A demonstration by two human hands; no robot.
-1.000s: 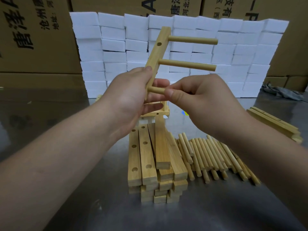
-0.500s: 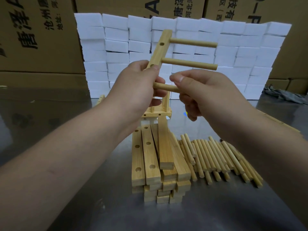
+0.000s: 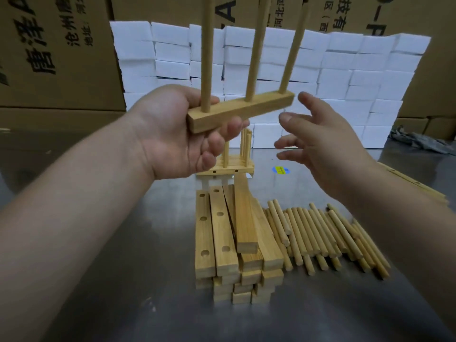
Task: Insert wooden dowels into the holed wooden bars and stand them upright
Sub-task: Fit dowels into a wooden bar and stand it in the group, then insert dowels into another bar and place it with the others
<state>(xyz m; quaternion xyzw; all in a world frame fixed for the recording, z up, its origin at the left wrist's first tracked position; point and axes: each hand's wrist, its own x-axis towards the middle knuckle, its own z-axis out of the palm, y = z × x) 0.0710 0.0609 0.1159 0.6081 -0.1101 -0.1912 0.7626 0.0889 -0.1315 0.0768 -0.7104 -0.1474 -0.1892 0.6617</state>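
Rotated since half a second ago: holed bar (image 3: 246, 111) has gone from steep, with its pegs pointing to 3 o'clock, to near level, pegs now pointing to 12 o'clock. Right hand (image 3: 328, 139) has let go of the lowest peg and drawn off.

- Left hand (image 3: 177, 139): clamped on the bar's 9 o'clock end, thumb on top beside the first peg, fingers curled under. Bar held in the air, above the table (image 3: 98, 292).
- Three dowels (image 3: 255, 58) seated in the bar, tops cut off by the upper edge of view.
- Right hand: fingers spread and relaxed, holding nothing, just off the bar's 3 o'clock end. Contact with the bar: cannot tell.
- Stack of bars (image 3: 222, 233) lies on the table below the hands, several layers, holes showing on the top two at its 9 o'clock side.
- Loose dowels (image 3: 320, 233) lie side by side at 3 o'clock of the stack, touching it.
- Finished pieces (image 3: 229, 166) stand upright at 12 o'clock of the stack, partly behind the left hand.
- Blue and yellow sticker (image 3: 280, 169) on the table at 3 o'clock of those.
- White blocks (image 3: 357, 70) walled up at the back, cardboard boxes (image 3: 56, 45) behind.
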